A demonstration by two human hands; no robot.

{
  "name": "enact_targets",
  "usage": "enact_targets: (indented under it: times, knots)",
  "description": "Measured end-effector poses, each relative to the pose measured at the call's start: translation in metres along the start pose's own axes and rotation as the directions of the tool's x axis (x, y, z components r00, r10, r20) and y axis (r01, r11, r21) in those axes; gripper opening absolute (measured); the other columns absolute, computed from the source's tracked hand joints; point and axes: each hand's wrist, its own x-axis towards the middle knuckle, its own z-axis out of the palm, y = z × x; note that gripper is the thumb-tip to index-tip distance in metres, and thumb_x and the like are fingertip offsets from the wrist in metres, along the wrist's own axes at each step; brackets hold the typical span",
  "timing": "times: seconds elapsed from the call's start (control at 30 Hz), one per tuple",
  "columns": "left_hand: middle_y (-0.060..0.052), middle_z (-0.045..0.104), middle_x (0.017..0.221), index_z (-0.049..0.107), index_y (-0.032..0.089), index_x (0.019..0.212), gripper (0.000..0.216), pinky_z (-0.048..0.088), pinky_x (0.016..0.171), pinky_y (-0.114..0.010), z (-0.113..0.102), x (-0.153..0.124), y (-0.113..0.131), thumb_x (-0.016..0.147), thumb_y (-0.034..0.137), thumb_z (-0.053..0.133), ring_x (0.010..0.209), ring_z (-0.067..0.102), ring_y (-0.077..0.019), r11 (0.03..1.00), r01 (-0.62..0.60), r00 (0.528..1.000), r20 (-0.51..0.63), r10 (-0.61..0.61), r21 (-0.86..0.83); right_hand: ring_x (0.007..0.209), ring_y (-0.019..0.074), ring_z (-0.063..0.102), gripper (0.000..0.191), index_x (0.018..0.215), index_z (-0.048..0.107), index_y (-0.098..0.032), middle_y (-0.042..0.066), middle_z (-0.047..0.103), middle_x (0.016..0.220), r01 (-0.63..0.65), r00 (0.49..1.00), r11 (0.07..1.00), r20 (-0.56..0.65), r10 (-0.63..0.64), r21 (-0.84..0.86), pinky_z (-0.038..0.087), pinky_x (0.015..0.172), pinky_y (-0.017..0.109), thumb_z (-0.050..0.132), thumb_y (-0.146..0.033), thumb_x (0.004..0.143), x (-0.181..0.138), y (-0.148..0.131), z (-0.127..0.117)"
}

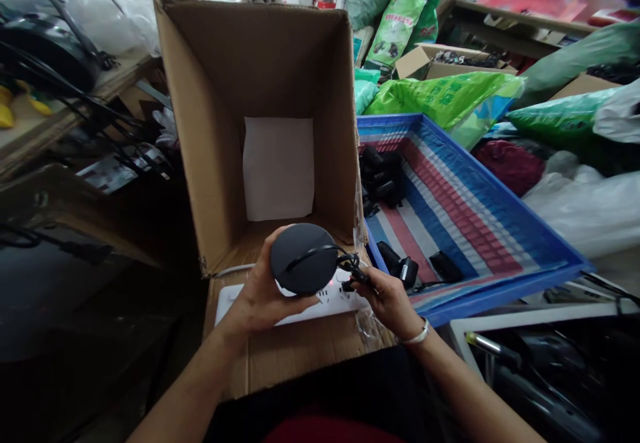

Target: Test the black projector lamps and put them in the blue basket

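My left hand (257, 306) is wrapped around the side of a round black device (304, 266) with a flat, disc-like top. A black cord (320, 249) loops across that top toward the right. My right hand (393, 301) is closed on the bunched end of this cord, just above the power strip's right end; what is under the fingertips is partly hidden. The white power strip (231, 294) lies beneath both hands on cardboard, with a small red light glowing on it. Part of the strip is covered by the device and my left hand.
An open cardboard box (255, 43) stands ahead on its side, a white sheet (279, 169) inside. On the right, a blue crate (530, 276) with a striped lining holds several black adapters (383, 186). Green bags (445, 96) are piled behind. A cluttered bench (125, 73) stands left.
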Motion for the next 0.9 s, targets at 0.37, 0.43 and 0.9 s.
enact_targets:
  times: [0.37, 0.43, 0.9]
  knots:
    - [-0.005, 0.049, 0.128, 0.028, 0.032, 0.130, 0.091, 0.041, 0.100, -0.051, 0.004, 0.001, -0.015, 0.057, 0.021, 0.080, 0.115, 0.049, -0.0302, 0.998, -0.038, 0.999, -0.014, 0.037, -0.049, 0.054, 0.0136, 0.053, 0.013, 0.087, 0.059, -0.016, 0.001, 0.057, 0.063, -0.169, 0.985, 0.977, -0.018, 0.173, 0.128, 0.045, 0.051, 0.024, 0.051, -0.026, 0.085, -0.015, 0.015, 0.012]
    - [-0.005, 0.051, 0.127, 0.029, 0.033, 0.130, 0.090, 0.042, 0.100, -0.050, 0.006, 0.002, -0.017, 0.056, 0.021, 0.080, 0.114, 0.050, -0.0299, 0.998, -0.024, 1.000, -0.020, 0.023, -0.064, 0.057, 0.0144, 0.054, 0.013, 0.090, 0.059, -0.016, 0.002, 0.059, 0.066, -0.158, 0.986, 0.982, -0.030, 0.162, 0.106, 0.045, 0.053, 0.025, 0.052, -0.026, 0.084, -0.018, 0.011, 0.014]
    - [-0.005, 0.053, 0.125, 0.028, 0.031, 0.130, 0.088, 0.049, 0.094, -0.045, 0.000, -0.001, -0.014, 0.059, 0.018, 0.078, 0.110, 0.054, -0.0274, 0.998, -0.043, 0.996, -0.080, 0.040, -0.040, 0.063, 0.0145, 0.055, 0.007, 0.091, 0.053, -0.018, 0.002, 0.059, 0.072, 0.041, 0.978, 0.995, 0.206, -0.023, -0.085, 0.043, 0.058, 0.023, 0.050, -0.021, 0.087, 0.008, -0.005, 0.004]
